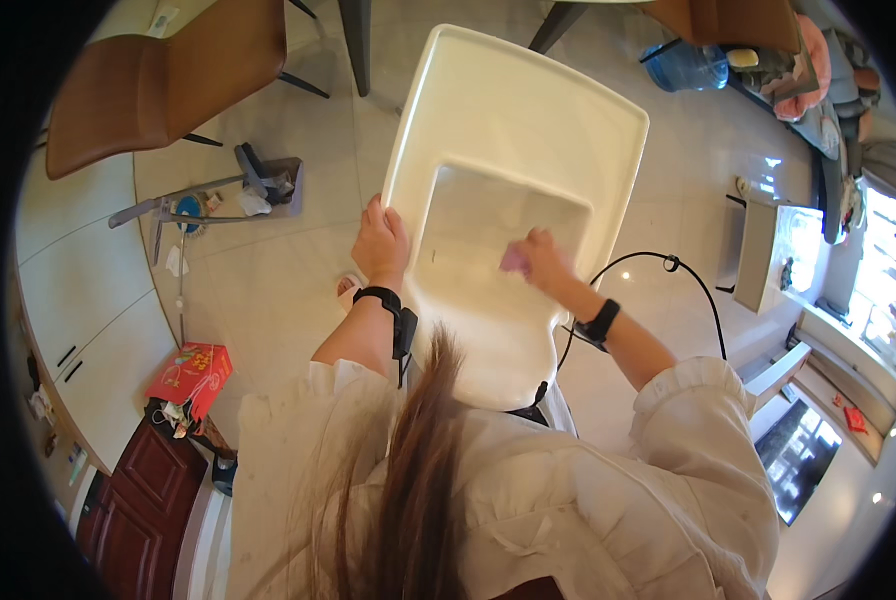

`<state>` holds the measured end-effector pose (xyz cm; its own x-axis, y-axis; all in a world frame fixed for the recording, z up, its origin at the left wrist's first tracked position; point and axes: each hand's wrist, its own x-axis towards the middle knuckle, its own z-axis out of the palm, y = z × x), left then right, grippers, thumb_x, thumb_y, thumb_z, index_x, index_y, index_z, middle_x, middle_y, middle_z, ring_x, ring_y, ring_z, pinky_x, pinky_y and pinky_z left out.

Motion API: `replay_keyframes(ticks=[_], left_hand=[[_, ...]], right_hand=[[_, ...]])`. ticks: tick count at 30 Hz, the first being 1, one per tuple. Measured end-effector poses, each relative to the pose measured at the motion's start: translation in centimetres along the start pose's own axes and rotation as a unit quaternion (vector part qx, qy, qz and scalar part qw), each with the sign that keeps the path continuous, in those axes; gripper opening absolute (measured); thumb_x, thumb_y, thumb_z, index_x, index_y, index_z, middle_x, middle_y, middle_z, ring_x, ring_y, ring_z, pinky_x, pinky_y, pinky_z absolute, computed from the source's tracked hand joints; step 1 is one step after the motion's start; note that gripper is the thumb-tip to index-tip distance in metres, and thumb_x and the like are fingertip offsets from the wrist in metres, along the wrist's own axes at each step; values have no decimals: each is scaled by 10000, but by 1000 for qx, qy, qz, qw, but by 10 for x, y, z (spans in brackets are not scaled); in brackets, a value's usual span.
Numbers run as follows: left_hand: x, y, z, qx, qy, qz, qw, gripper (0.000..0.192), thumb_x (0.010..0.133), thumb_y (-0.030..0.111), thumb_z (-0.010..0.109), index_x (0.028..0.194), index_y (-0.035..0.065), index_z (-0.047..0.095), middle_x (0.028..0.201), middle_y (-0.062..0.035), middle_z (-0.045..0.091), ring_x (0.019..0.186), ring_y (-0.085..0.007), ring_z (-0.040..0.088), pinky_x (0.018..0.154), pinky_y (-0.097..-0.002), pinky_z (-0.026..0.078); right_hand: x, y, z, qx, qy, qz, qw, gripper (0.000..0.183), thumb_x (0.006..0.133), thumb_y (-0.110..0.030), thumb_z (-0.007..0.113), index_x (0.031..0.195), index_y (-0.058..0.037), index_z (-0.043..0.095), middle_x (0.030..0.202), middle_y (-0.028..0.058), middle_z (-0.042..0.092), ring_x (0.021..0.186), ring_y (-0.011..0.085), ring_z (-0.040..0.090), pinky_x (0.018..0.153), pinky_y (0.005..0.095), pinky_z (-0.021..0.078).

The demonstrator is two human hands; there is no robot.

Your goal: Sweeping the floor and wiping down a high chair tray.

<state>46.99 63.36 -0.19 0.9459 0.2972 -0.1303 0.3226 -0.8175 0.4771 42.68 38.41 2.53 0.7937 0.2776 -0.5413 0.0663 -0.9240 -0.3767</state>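
A large cream-white plastic panel (515,97) with a rectangular recess lies tilted in front of me, its narrow end against my body. At its left edge my left hand (382,244) is closed on the rim. Over the recess my right hand (544,262), blurred, holds a small purple cloth or sponge (516,257) against or just above the surface. A short dark mark (433,256) shows in the recess, left of the cloth. Black bands with small devices are on both wrists.
Brown chairs (226,64) stand at the upper left and upper right. A dustpan (295,180) and a broom lie left. A red bag (192,379) is lower left. A black cable (707,289) loops right of the panel; a blue water bottle (688,69) lies upper right.
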Motion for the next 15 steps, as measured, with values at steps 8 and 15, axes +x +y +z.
replay_keyframes(ticks=[8, 15], left_hand=[[-1, 1, 3, -2, 11, 17, 1000, 266, 801, 238, 411, 1042, 131, 448, 866, -66, 555, 680, -260, 558, 513, -371, 444], [-2, 1, 3, -18, 20, 34, 999, 263, 795, 224, 422, 1037, 124, 452, 855, -67, 556, 667, -267, 554, 504, -371, 444]], right_hand=[[34, 38, 64, -293, -223, -95, 925, 204, 737, -211, 457, 796, -82, 603, 888, 131, 513, 887, 288, 450, 696, 353, 410], [66, 56, 16, -733, -165, -62, 657, 224, 624, -53, 532, 838, -21, 592, 803, 113, 524, 745, 210, 458, 567, 310, 362]])
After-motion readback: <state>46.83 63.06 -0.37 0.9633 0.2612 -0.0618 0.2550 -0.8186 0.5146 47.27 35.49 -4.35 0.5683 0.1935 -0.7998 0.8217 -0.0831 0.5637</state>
